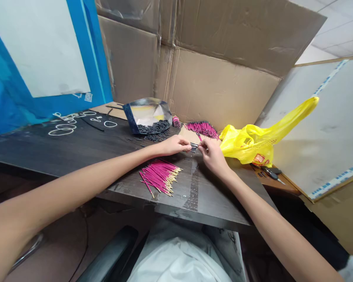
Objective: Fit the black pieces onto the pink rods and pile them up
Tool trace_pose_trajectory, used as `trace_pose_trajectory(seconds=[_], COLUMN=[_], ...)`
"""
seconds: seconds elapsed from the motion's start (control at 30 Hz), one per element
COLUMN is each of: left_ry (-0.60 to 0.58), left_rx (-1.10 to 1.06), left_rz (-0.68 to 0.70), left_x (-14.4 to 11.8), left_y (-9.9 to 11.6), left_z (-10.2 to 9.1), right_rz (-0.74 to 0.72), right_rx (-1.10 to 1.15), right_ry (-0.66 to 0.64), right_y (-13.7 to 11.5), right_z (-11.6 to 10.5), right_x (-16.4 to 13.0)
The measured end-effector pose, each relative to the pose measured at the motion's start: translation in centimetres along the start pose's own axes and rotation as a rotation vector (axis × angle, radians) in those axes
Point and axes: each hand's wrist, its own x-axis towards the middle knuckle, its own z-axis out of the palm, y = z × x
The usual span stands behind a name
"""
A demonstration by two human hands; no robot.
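Note:
Close together over the dark table, both my hands are closed in pinches. My left hand [175,145] has its fingertips at several small black tubes [194,145]; what lies inside the pinch is hidden. My right hand [213,154] pinches a thin magenta stick [199,137], whose upper end shows above the fingers, and its fingertips are also beside the black tubes. In front of my left hand lies a pile of magenta sticks with gold-coloured tips [161,176]. Beyond my right hand is another heap of magenta sticks with dark ends [204,128], on a piece of cardboard [188,134].
An opened pouch [131,119] spills black tubes [155,128] behind my left hand. Rubber bands [65,127] lie at the table's left. A yellow plastic bag [244,143] stands at the right, near keys [273,174]. Cardboard [223,82] walls the back.

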Motion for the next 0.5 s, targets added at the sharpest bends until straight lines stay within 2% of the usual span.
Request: trace_pose_trajectory(seconds=[0.5], left_ry=[-0.017], left_rx=[-0.007], left_rz=[0.014], left_x=[-0.09], left_y=[-0.22], left_z=[-0.07], right_rz=[0.002], right_rx=[0.035], right_ry=[-0.006], right_y=[0.37], right_z=[0.26], right_x=[-0.11])
